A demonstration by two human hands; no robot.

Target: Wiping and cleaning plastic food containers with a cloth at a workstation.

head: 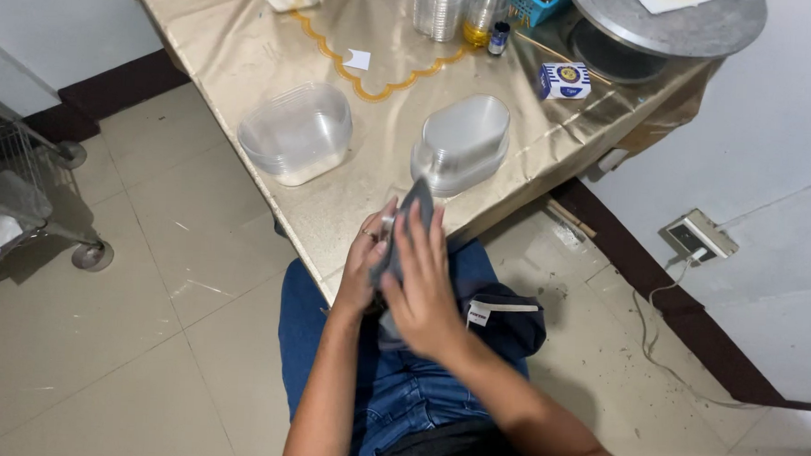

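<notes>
I sit at the near edge of a table covered in gold cloth (pixel 249 57). Both hands meet over my lap, just below that edge. My left hand (pixel 360 276) and my right hand (pixel 428 293) hold a thin clear plastic lid (pixel 413 208), tilted up on edge and blurred. My right palm lies across its front, and a ring shows on a left finger. Just beyond the hands stands a stack of oval clear lids (pixel 464 141). A stack of clear plastic containers (pixel 297 132) sits to its left.
Farther back on the table are a small blue-and-white box (pixel 563 80), a round metal tray (pixel 679 26), a blue basket (pixel 527 7), a bottle of yellow liquid (pixel 480 17) and stacked clear cups (pixel 438 9). A wire cart (pixel 10 192) stands left; a wall socket (pixel 697 236) with cable right.
</notes>
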